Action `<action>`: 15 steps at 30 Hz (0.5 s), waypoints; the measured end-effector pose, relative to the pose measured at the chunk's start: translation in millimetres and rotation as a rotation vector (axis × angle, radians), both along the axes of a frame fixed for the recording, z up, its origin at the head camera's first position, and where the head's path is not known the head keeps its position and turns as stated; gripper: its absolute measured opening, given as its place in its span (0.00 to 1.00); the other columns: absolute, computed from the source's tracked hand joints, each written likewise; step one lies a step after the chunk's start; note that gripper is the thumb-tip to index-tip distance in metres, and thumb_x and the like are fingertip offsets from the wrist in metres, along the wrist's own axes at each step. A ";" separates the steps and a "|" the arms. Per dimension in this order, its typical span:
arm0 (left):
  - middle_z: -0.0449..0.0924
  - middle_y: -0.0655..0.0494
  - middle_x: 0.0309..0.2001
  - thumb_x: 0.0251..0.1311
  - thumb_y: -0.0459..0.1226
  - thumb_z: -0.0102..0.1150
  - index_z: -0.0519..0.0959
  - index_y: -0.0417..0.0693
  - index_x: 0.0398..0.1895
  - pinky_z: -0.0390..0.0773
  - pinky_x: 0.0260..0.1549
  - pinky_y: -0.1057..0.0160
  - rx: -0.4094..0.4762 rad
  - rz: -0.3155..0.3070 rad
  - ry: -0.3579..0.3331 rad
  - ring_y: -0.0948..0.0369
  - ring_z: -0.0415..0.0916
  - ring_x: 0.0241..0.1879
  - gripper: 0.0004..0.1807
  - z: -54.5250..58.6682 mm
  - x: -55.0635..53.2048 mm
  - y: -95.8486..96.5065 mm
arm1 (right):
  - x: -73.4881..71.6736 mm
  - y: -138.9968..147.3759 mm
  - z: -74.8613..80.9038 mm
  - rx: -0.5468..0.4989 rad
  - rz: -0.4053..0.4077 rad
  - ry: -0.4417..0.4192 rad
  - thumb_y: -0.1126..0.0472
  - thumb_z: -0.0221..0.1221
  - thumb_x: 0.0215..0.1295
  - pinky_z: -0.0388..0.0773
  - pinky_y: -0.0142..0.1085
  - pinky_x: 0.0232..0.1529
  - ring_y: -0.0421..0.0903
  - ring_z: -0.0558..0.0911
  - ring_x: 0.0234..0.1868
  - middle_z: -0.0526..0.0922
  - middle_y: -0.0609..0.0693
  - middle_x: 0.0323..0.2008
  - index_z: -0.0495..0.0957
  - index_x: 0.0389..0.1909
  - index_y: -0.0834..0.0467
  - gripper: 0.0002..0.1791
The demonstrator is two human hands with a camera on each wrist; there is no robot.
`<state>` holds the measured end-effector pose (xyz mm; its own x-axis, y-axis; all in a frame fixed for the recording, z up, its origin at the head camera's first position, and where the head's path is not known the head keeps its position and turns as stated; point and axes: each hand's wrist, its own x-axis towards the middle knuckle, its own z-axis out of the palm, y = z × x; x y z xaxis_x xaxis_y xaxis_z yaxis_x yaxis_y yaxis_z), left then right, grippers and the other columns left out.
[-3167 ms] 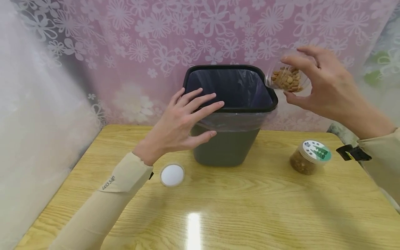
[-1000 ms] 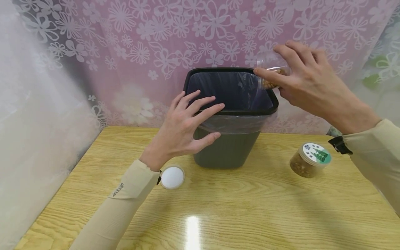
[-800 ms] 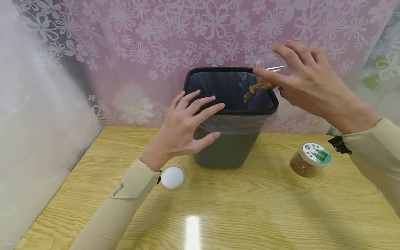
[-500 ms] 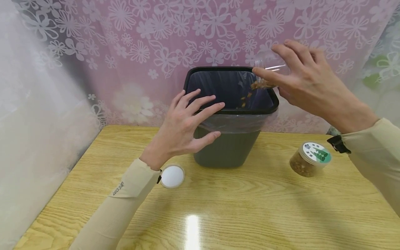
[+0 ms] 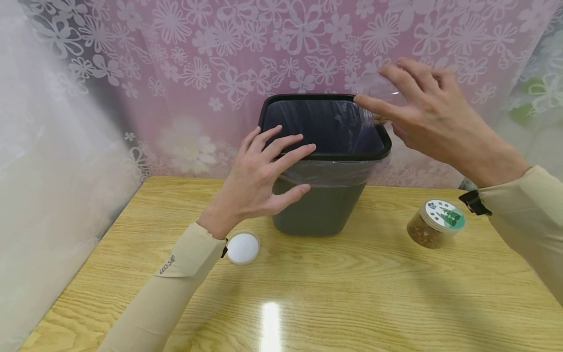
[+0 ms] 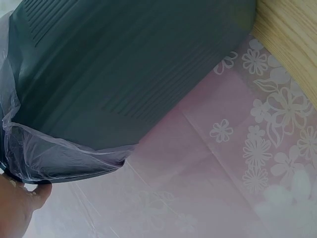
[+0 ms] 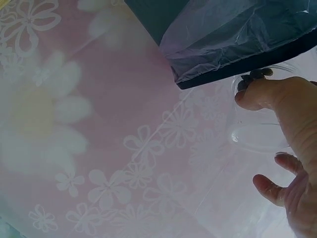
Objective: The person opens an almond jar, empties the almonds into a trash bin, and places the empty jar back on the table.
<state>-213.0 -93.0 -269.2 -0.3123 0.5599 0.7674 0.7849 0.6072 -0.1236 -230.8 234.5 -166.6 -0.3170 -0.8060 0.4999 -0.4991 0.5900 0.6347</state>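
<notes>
My right hand [image 5: 440, 117] grips a clear plastic jar [image 7: 257, 136], tipped on its side with its mouth over the right rim of a dark grey trash bin [image 5: 316, 210]. A few small brown nut-like pieces [image 5: 380, 120] show by the jar's mouth, with the rest of its inside mostly behind the fingers. On the bin's front left rim rests my left hand [image 5: 257, 178], its fingers spread and fairly straight, reaching over the edge. A thin see-through liner [image 5: 334, 172] folds over the rim, and the bottom of the bin is hidden.
To the right on the wooden table [image 5: 308, 298] stands a lidded jar [image 5: 433, 225] of brown pieces with a green and white label. A round white-faced lid [image 5: 243, 248] lies near my left wrist. Behind the bin hangs a pink floral curtain [image 5: 211, 63].
My right hand brought the jar left over the bin and tipped it. Brown pieces poured in a stream into the bin; now only a few show in the jar. My left hand stayed nearly still.
</notes>
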 end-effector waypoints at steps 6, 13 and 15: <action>0.77 0.53 0.67 0.62 0.60 0.60 0.74 0.64 0.71 0.59 0.72 0.32 -0.003 0.005 -0.013 0.43 0.66 0.73 0.34 -0.2 0.5 -0.3 | -1.6 -2.7 0.3 0.020 0.031 0.018 0.69 0.81 0.35 0.75 0.67 0.44 0.66 0.68 0.67 0.68 0.66 0.68 0.66 0.71 0.47 0.57; 0.76 0.53 0.67 0.62 0.60 0.60 0.74 0.64 0.71 0.58 0.72 0.33 -0.007 0.007 -0.017 0.43 0.66 0.73 0.34 0.3 0.9 0.0 | -2.7 -2.5 2.6 -0.002 0.015 0.012 0.70 0.79 0.37 0.76 0.67 0.45 0.66 0.68 0.68 0.68 0.65 0.68 0.66 0.72 0.46 0.56; 0.76 0.53 0.67 0.62 0.60 0.60 0.74 0.63 0.71 0.58 0.72 0.33 -0.007 0.007 -0.018 0.43 0.66 0.73 0.34 0.3 1.3 -0.3 | -1.4 -5.1 1.4 -0.003 0.037 0.017 0.70 0.78 0.38 0.76 0.67 0.45 0.66 0.69 0.68 0.69 0.65 0.68 0.66 0.72 0.46 0.55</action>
<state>-211.7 -93.3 -268.9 -0.3297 0.5633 0.7576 0.7830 0.6115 -0.1139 -232.2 229.4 -165.2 -0.2784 -0.8155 0.5074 -0.5099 0.5732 0.6415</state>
